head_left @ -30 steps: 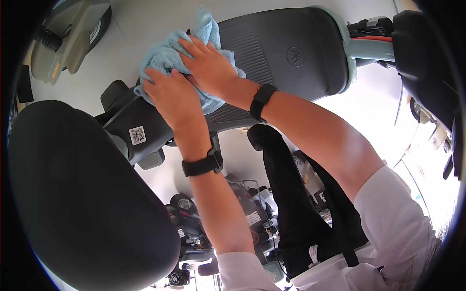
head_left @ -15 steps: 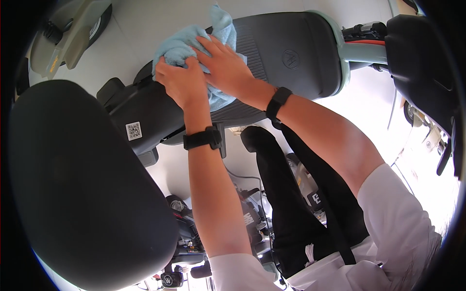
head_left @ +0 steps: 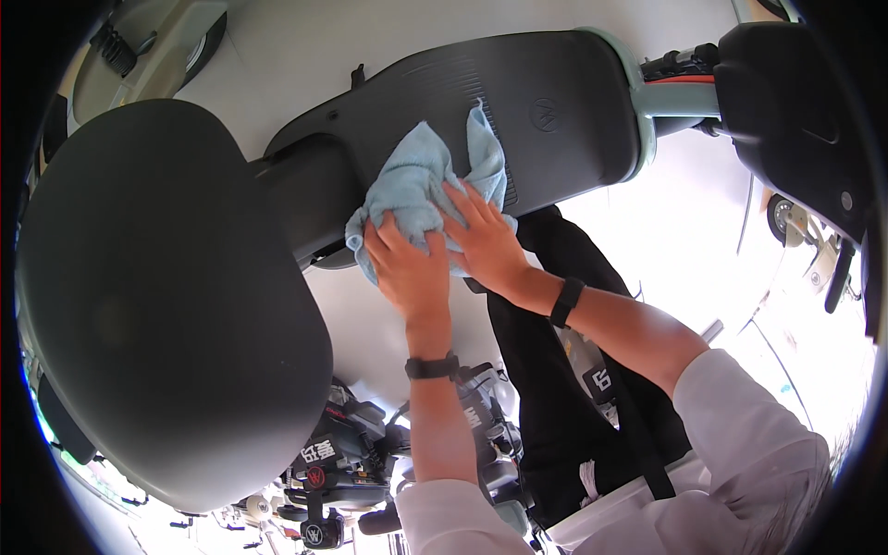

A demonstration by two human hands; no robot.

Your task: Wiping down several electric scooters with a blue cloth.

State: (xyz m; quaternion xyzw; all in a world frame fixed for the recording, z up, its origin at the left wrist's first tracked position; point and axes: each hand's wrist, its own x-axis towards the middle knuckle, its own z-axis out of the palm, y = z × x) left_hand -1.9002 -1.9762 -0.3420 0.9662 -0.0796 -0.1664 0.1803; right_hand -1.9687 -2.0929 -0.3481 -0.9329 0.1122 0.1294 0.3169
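Note:
A light blue cloth (head_left: pixel 407 185) lies bunched on the near edge of the dark footboard (head_left: pixel 573 125) of an electric scooter. My left hand (head_left: pixel 410 276) holds the cloth's lower left part, its fingers pressed into the folds. To its right, my right hand (head_left: pixel 492 248) presses on the cloth with fingers bent over it. One corner of the cloth stands up by the ribbed strip of the footboard. Some of my fingertips are hidden in the fabric. Black bands circle both my wrists.
The scooter's big black seat (head_left: pixel 166 314) fills the left side. A pale green frame tube (head_left: pixel 683 99) leads right to a dark front panel (head_left: pixel 786 120). Another scooter's wheel (head_left: pixel 205 54) shows at the far left. Several scooters stand below, near my legs in black trousers.
Both hands have drawn the cloth toward me and rightward, from the footboard's far left part to its near edge. The black part with the printed code square no longer shows.

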